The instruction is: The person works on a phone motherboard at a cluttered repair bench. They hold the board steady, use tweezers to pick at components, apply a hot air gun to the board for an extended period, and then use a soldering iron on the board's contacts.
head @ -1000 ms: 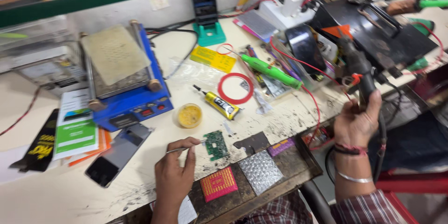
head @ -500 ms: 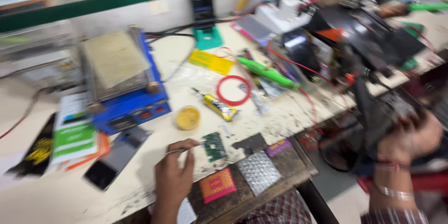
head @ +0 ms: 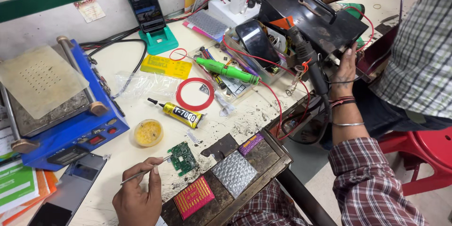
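At the lower left of the frame, a small green circuit board (head: 182, 158) is pinned to the cream workbench (head: 141, 108) by a pair of tweezers (head: 143, 173), which is pinched between the closed fingers of the left hand (head: 136, 200); the board lies flat just left of a dark wooden block (head: 226, 179) that carries a red patterned pad (head: 194, 197) and a silver dimpled pad (head: 234, 173). The board appears to be held ready for heating, and no sign of reworked parts can be made out on it. To its upper left, a yellow pot of flux (head: 148, 133) and a blue heating station (head: 56, 108) are seen, with a tube of adhesive (head: 181, 114) and a red tape ring (head: 195, 94) near the middle. At the right, a black hot-air handpiece (head: 308, 63) is gripped by the curled fingers of the right hand (head: 346, 68), well apart from the board and beside a black power unit (head: 320, 19); the nozzle has yet to be brought over. Little free surface is left: the board sits near the bench's front edge, red wires (head: 278, 99) trail across the handpiece's path, and another person's checked sleeve (head: 419, 42) crowds the upper right.
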`<state>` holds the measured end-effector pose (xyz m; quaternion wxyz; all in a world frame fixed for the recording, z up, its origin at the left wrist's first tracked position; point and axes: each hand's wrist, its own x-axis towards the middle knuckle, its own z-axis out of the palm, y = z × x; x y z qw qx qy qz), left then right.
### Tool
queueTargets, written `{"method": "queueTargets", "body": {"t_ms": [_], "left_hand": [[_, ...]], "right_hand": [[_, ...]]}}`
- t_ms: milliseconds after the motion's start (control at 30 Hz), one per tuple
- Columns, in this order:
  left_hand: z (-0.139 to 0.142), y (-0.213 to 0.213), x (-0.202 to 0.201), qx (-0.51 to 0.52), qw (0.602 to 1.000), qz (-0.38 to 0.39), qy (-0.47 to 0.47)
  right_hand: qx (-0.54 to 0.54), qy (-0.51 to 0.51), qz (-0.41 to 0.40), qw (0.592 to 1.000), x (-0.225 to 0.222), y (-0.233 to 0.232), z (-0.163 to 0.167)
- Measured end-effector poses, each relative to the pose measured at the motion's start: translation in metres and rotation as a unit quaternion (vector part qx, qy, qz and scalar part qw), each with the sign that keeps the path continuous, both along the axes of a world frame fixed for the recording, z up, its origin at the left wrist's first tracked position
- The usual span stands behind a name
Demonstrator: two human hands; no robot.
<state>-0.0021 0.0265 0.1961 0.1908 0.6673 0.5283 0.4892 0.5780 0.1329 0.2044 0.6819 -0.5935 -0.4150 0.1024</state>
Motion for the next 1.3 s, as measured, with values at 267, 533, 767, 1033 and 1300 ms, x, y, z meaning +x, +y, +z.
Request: {"method": "queueTargets", "body": {"t_ms": [267,533,767,1033,1300], "left_hand": [[0.005,-0.002,0.004,0.030,0.999,-0.016,-0.010],[0.006,-0.001,0.005,0.006,1.000,0.004,0.011],[0.004,-0.001,0.005,0.017,0.999,-0.023,-0.038],[0.003,0.001,0.004,0.018,0.999,-0.019,-0.020],[0.003,0.001,0.005,0.026,0.999,-0.028,0.007]], "right_hand": [[0.004,-0.166,-0.041,0.985,0.011,-0.007,0.002],[0.304,-0.059,-0.095,0.946,0.019,-0.088,0.020],[0.037,-0.018,0.125,0.991,-0.018,-0.095,0.091],[-0.193,-0.445,-0.076,0.871,-0.047,-0.074,0.137],[-0.497,-0.683,0.004,0.534,-0.037,-0.094,0.106]]}}
